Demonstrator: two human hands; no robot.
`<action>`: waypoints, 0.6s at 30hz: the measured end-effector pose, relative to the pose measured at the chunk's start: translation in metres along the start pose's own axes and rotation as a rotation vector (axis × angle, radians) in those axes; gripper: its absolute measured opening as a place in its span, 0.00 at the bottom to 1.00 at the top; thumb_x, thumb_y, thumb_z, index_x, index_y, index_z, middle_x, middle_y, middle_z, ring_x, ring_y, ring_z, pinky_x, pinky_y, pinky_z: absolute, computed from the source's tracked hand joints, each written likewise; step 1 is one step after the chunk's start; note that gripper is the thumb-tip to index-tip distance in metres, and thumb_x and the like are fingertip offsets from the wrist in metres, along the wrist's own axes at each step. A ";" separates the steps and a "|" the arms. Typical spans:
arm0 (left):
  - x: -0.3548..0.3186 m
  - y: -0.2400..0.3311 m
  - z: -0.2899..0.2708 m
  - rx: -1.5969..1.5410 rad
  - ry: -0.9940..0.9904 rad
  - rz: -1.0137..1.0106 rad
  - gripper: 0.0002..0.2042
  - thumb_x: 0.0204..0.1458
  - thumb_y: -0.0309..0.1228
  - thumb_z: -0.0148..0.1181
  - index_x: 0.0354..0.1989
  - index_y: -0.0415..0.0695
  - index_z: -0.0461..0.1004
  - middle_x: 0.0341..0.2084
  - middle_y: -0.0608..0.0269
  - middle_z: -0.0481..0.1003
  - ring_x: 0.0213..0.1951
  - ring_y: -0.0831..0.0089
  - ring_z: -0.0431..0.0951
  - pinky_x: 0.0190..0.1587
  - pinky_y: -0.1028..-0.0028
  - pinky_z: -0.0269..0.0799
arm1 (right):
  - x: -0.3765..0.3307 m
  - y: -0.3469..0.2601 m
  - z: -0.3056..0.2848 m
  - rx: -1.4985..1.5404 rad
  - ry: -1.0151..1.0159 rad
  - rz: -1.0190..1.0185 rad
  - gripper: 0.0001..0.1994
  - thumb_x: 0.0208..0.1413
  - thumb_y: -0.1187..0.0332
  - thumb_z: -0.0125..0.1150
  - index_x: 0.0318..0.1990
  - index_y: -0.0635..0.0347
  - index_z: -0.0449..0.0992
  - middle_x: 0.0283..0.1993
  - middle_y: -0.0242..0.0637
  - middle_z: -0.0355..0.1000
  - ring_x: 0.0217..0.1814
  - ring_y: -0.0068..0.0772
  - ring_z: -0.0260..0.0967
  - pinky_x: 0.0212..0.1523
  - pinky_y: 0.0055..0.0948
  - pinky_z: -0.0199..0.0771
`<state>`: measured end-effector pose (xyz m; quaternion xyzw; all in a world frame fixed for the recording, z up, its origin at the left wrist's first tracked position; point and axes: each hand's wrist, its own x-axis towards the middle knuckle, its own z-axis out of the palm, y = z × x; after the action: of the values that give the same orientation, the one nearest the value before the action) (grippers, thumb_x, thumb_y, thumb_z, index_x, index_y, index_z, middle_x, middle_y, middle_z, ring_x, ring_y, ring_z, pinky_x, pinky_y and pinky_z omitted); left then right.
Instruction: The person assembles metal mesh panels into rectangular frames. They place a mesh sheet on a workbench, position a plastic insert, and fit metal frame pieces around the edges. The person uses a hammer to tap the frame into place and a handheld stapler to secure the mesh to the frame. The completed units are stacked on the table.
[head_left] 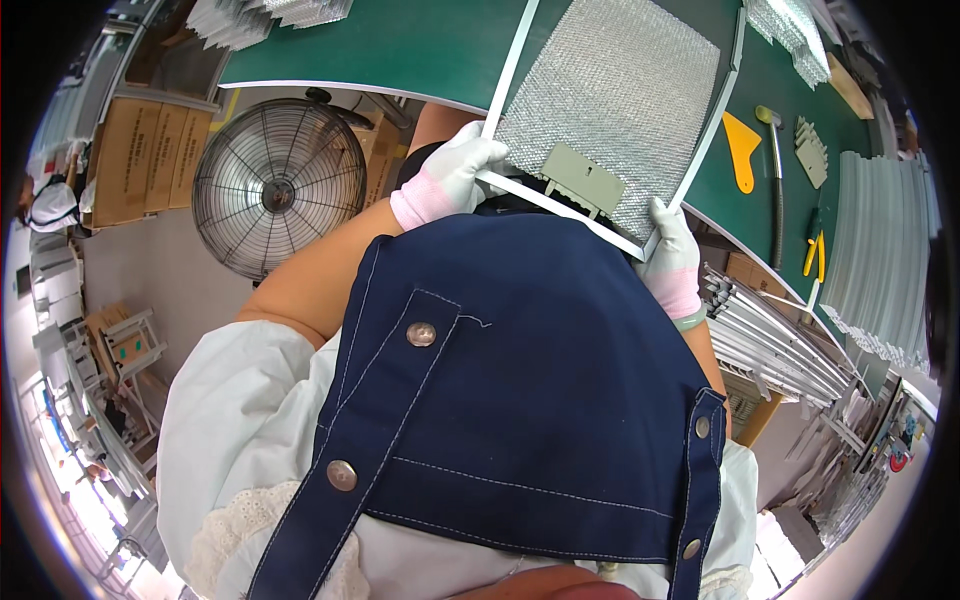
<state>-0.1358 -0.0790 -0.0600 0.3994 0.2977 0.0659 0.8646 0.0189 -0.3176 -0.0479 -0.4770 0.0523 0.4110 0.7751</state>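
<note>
A silver metal mesh panel lies inside a pale metal frame at the green table's near edge. My left hand, in a white glove with a pink cuff, is closed around the frame's near left corner. At the near right corner my right hand, gloved the same way, grips the frame with its thumb up along the side bar. A grey-green toothed plastic piece rests on the mesh close to the near bar, between my hands.
On the green table, right of the frame, lie a yellow scraper, a hammer, yellow-handled pliers and another toothed piece. Stacked metal strips stand farther right. A floor fan and cardboard boxes are left.
</note>
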 end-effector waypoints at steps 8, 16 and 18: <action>0.007 0.000 0.011 -0.027 0.118 -0.026 0.21 0.64 0.31 0.50 0.63 0.35 0.62 0.55 0.52 0.70 0.55 0.60 0.74 0.60 0.53 0.70 | -0.002 0.000 0.010 0.002 -0.012 0.027 0.09 0.66 0.73 0.48 0.51 0.64 0.68 0.47 0.38 0.70 0.50 0.34 0.72 0.58 0.38 0.74; 0.009 0.003 0.017 -0.004 0.110 -0.023 0.20 0.64 0.32 0.52 0.62 0.36 0.64 0.52 0.55 0.73 0.53 0.64 0.76 0.58 0.57 0.74 | 0.004 0.009 -0.004 0.014 0.027 0.010 0.13 0.64 0.72 0.53 0.54 0.64 0.67 0.50 0.39 0.70 0.52 0.35 0.72 0.56 0.38 0.75; 0.010 0.008 0.016 0.058 0.067 -0.060 0.18 0.64 0.33 0.54 0.60 0.38 0.67 0.49 0.57 0.75 0.50 0.66 0.78 0.55 0.63 0.76 | -0.009 -0.002 0.026 -0.001 0.117 0.002 0.11 0.63 0.72 0.54 0.52 0.63 0.68 0.48 0.39 0.71 0.50 0.35 0.73 0.54 0.39 0.77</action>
<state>-0.1175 -0.0809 -0.0510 0.4127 0.3401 0.0448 0.8438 0.0068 -0.3029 -0.0284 -0.5004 0.0977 0.3833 0.7702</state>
